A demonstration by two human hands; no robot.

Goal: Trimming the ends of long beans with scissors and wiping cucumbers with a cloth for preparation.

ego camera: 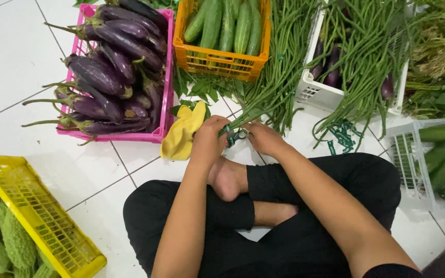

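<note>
I sit cross-legged on a white tiled floor. My left hand (pixel 209 138) grips the stem ends of a bundle of green long beans (pixel 279 72) that fans away toward the top. My right hand (pixel 263 138) holds a small roll of green tape (pixel 239 136) against those stem ends. The two hands are close together, just beyond my bare foot (pixel 227 180).
A yellow cloth (pixel 181 135) lies left of my hands. Around me stand a pink crate of purple eggplants (pixel 163 77), an orange crate of cucumbers (pixel 222 62), a white crate (pixel 315 92) draped with long beans, a white basket of cucumbers (pixel 408 154) and a yellow crate of bitter gourds (pixel 37 206). Green tape scraps (pixel 343 135) lie at right.
</note>
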